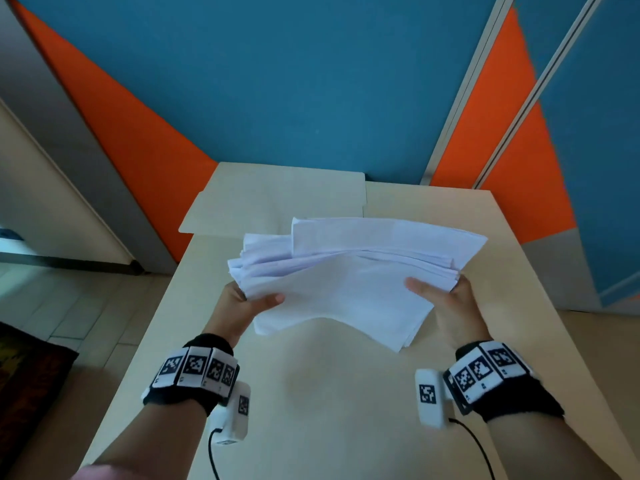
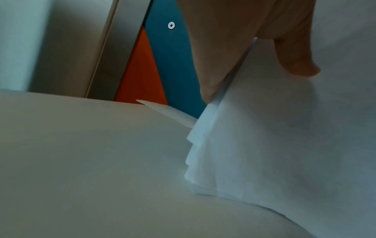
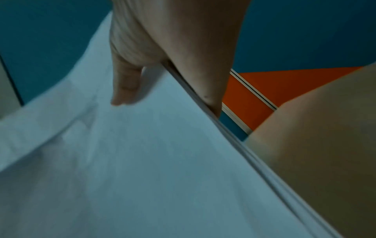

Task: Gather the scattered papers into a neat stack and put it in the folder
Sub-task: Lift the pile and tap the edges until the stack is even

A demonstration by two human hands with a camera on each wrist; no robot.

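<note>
The gathering step appears nearly done: the paper stack (image 1: 349,271) is held above the table (image 1: 311,393), edges uneven. Left hand (image 1: 242,306) and right hand (image 1: 450,306) each pinch a side edge, thumbs on top. Next, judged: square the edges, then carry the stack far-left to the manila folder (image 1: 277,199).

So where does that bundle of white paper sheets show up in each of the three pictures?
Head: the bundle of white paper sheets sits mid-frame, held between both hands.
Left wrist: it fills the right side, under the thumb.
Right wrist: it fills the lower left.
Shared landmark: the orange and blue wall panel.
</note>
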